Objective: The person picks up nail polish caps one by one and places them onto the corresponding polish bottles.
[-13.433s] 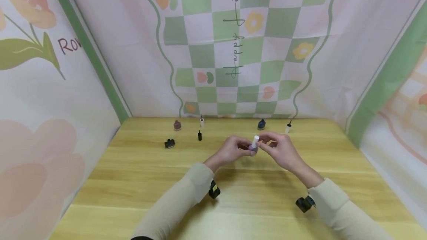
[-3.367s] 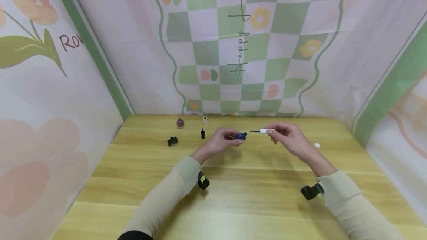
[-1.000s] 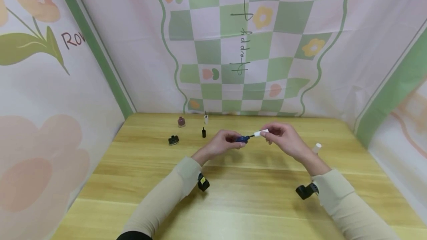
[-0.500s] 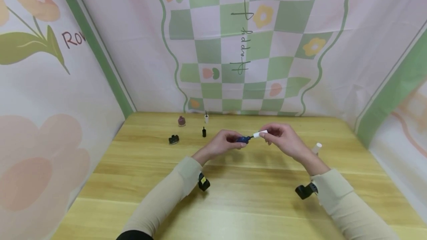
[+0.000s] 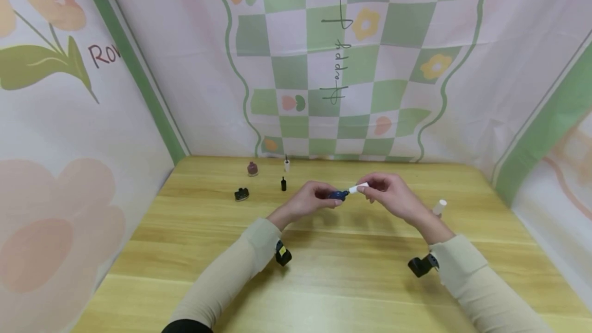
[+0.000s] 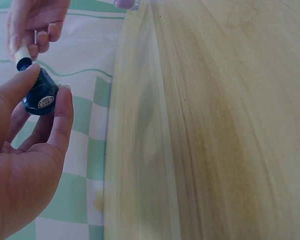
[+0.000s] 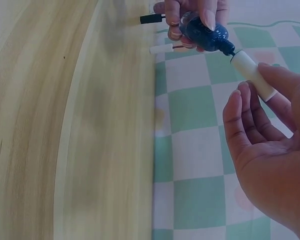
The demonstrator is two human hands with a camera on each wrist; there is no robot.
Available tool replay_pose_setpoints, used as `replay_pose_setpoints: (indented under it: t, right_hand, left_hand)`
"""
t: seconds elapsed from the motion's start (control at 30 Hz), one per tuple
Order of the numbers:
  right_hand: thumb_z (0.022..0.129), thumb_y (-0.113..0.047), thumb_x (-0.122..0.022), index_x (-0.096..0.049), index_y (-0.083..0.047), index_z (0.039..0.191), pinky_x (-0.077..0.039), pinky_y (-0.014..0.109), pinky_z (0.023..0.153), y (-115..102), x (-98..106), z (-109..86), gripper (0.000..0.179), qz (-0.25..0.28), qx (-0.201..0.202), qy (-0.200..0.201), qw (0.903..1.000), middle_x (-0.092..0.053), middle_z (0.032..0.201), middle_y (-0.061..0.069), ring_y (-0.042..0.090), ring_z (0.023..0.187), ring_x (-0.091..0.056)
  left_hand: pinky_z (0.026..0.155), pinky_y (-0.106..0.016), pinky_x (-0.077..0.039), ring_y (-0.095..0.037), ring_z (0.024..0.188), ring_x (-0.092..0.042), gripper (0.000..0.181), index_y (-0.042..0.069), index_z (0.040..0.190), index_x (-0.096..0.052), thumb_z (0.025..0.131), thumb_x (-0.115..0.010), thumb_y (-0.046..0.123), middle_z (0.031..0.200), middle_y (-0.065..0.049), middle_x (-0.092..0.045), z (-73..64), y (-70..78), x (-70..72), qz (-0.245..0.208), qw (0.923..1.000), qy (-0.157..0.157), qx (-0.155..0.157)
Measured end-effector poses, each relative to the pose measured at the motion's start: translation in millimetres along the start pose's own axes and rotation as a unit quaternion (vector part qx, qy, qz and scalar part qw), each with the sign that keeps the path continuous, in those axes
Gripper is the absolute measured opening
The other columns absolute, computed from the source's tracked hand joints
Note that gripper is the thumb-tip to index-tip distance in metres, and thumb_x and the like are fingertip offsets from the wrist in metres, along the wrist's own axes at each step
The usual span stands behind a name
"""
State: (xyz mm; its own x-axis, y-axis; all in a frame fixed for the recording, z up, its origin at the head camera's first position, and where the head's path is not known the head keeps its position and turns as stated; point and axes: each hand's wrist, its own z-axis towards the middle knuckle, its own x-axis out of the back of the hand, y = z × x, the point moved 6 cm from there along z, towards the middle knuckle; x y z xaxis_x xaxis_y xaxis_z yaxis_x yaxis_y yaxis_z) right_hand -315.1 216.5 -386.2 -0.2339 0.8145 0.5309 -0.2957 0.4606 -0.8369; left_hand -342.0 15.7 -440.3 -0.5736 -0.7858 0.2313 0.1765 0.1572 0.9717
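My left hand (image 5: 311,198) holds a dark blue nail polish bottle (image 7: 202,33) between thumb and fingers, its neck tilted toward the right hand. With thumb and fingers, my right hand (image 5: 390,194) pinches a white nail polish brush cap (image 7: 252,74). The brush stem runs into the bottle's neck; in the right wrist view a short dark length shows between cap and neck. A round label faces the left wrist view on the bottle (image 6: 41,94). Partly behind my right wrist stands a bottle with a white cap (image 5: 440,206), its lower part mostly hidden.
At the back left of the wooden table (image 5: 324,281) stand an open mauve polish bottle (image 5: 252,169) and an open black one (image 5: 241,194). Near them, a white brush cap (image 5: 287,165) and a black brush cap (image 5: 283,184) stand brush up. A patterned cloth (image 5: 319,132) hangs behind.
Earlier the hands held the purple bottle with a white cap, now at the right. The blue bottle and its brush cap were picked up; the brush entered the neck and the cap moved closer.
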Motion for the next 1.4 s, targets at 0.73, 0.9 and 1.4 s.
replay_pose_setpoints:
  t: [0.73,0.9,1.4]
  right_hand:
    - [0.102,-0.026,-0.066,-0.072,-0.008,0.113,-0.055,0.031,0.064,-6,-8,2.3,0.021,-0.007,0.008,-0.009,0.9999,-0.068,0.089,0.011,0.036,0.079,-0.063]
    - [0.102,-0.026,-0.067,-0.073,-0.009,0.112,-0.055,0.03,0.064,-5,-10,3.1,0.021,-0.01,0.005,-0.011,0.9999,-0.068,0.09,0.01,0.033,0.078,-0.063]
    - [0.101,-0.02,-0.068,-0.068,-0.001,0.121,-0.058,0.03,0.069,-7,-4,0.6,0.028,-0.014,0.008,-0.021,0.9996,-0.071,0.099,0.013,0.018,0.08,-0.066]
  left_hand:
    - [0.094,-0.052,-0.056,-0.016,0.093,-0.069,0.021,0.01,0.115,-0.075,0.095,-0.075,0.018,0.103,-0.001,-0.074,-0.3,-1.2,-2.1,-0.003,0.9999,-0.007,-0.011]
    - [0.093,-0.052,-0.057,-0.016,0.093,-0.07,0.022,0.01,0.115,-0.075,0.096,-0.075,0.019,0.103,-0.001,-0.074,-0.2,-1.0,-2.6,0.0,0.9999,-0.011,-0.014]
    - [0.091,-0.051,-0.058,-0.015,0.091,-0.069,0.021,0.009,0.116,-0.075,0.097,-0.074,0.017,0.103,-0.001,-0.074,-1.7,-0.1,-2.3,0.002,0.9998,-0.01,-0.017]
